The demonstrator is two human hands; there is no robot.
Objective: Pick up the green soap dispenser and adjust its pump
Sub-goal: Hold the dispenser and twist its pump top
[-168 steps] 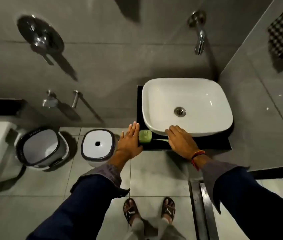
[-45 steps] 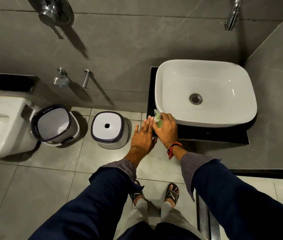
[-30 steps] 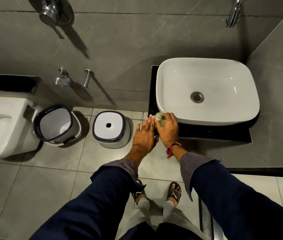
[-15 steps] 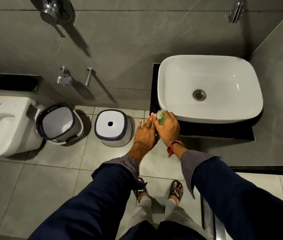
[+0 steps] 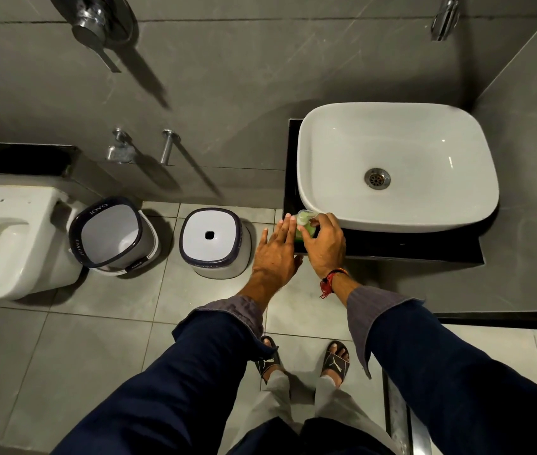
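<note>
**Both hands at the soap dispenser, left front corner of the counter**

Far left: white toilet (image 5: 1,238) against the wall. Next to it a tilted bucket (image 5: 113,236) w/ dark rim, then an upturned white stool (image 5: 213,243) w/ a hole in its top, both on the floor tiles. Left hand (image 5: 275,252) is flat, fingers straight and together, fingertips up against the left side of the green soap dispenser (image 5: 305,226). Dispenser stands on the black counter (image 5: 392,246), at its left front corner, just beside the white basin (image 5: 398,165). Right hand (image 5: 326,247) curls round the bottle from the right, thumb and fingers closed on it near the pale pump top. Red thread on right wrist. Below: two feet in black sandals.
</note>
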